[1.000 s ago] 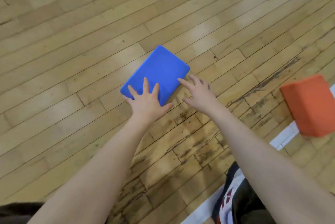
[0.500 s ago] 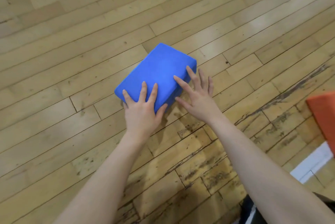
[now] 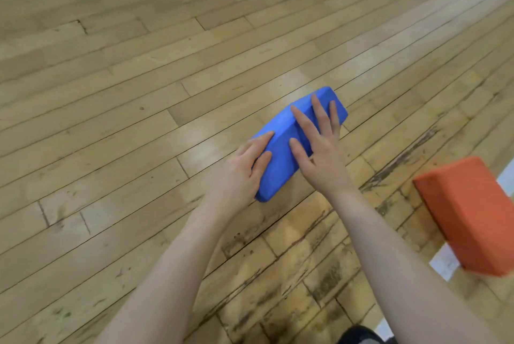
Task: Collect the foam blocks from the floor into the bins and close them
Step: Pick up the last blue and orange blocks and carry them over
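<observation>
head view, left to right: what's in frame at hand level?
left hand → blue foam block → right hand → orange foam block, all over the wood floor. The hands hold the blue block from either side, so those three overlap closely.

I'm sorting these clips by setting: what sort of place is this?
Probably a gym or sports hall: a worn hardwood strip floor with a white painted line, and foam blocks, one blue, one orange.
</observation>
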Demonstrator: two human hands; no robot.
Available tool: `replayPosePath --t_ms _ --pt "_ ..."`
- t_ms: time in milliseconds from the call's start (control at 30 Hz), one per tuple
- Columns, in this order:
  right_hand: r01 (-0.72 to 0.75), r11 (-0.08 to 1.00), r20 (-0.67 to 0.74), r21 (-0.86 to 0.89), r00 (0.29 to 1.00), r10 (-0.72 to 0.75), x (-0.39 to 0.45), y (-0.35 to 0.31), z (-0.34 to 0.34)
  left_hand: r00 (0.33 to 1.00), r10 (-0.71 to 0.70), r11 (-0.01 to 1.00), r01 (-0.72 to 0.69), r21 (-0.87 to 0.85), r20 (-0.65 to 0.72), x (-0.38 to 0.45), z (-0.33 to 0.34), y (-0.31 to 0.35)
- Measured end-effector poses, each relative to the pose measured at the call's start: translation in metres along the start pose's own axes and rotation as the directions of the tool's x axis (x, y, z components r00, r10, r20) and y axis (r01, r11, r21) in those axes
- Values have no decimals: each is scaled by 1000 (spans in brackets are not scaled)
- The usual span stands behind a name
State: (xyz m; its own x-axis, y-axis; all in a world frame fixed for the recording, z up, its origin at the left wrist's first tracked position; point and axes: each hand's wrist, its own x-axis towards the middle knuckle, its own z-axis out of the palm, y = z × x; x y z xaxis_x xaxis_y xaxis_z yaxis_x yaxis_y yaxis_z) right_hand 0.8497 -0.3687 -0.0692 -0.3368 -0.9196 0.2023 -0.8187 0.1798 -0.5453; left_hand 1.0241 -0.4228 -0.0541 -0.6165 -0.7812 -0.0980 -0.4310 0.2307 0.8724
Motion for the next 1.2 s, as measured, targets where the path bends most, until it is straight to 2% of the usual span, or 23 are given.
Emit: replayPosePath --t_ms 67,100,133,200,233,300,367,433,567,667,800,900,1033,1200 --pt "-65 998 54 23 996 64 -10 21 -5 996 -24 972 4 233 81 10 22 6" --pt "-97 994 90 50 992 93 -13 30 -7 999 7 924 -27 381 54 12 29 9" --pt "-117 990 117 79 987 108 -14 36 -9 995 100 865 -86 495 -2 15 34 10" --pt "-124 985 132 119 985 108 -7 42 -14 956 294 743 -225 630 -6 17 40 6" --pt "-118 985 129 124 986 102 -3 42 -17 946 322 693 -251 676 21 17 42 5" --pt "-87 989 106 118 992 74 4 41 -20 958 281 635 -231 737 58 16 45 7" --pt "-78 992 94 101 993 69 4 43 -25 966 255 627 -207 751 53 18 48 17" --pt "-117 988 68 96 992 111 1 46 -32 968 251 665 -193 722 27 22 55 30" --pt "-209 963 -108 170 967 229 1 48 -59 964 264 736 -217 641 22 32 73 66" --pt "-266 952 -144 149 947 287 0 57 -85 966 259 765 -220 605 24 42 86 85" --pt "-338 938 -172 -72 931 322 -19 96 -137 957 288 784 -252 567 28 58 127 123" --pt "-399 890 -149 -220 916 373 -47 142 -163 973 230 855 -192 481 -20 63 171 140" --pt "-568 763 -88 -308 815 572 -94 216 -173 986 164 872 -145 467 -1 63 229 143" --pt "-642 628 39 -439 685 727 -124 267 -174 983 178 840 -178 512 50 70 268 147"
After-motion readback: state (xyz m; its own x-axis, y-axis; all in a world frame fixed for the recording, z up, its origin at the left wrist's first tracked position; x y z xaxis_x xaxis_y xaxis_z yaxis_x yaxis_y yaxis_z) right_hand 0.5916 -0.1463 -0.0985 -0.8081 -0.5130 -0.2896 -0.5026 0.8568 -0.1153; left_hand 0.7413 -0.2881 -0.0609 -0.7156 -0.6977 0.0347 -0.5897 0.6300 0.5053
